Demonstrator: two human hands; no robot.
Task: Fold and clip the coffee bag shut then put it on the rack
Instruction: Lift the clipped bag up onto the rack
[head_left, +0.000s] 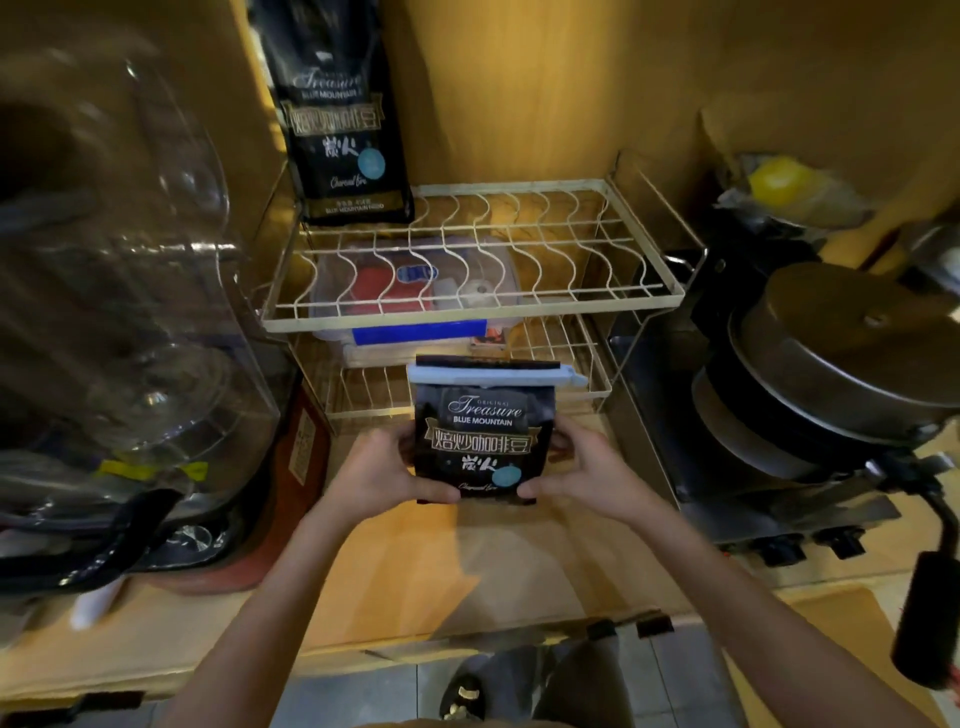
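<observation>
Black coffee bag (480, 441), folded top, pale-blue clip (493, 375)

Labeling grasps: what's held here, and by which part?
The clipped coffee bag, upright, held by its lower side edges: left hand on its left edge, right hand on its right.

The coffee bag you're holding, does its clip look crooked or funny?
A little. The blue clip is across the folded top of the coffee bag, but its right end sticks out past the bag's edge. The bag itself looks fine, held upright between the left hand and right hand. Nothing has spilled.
</observation>
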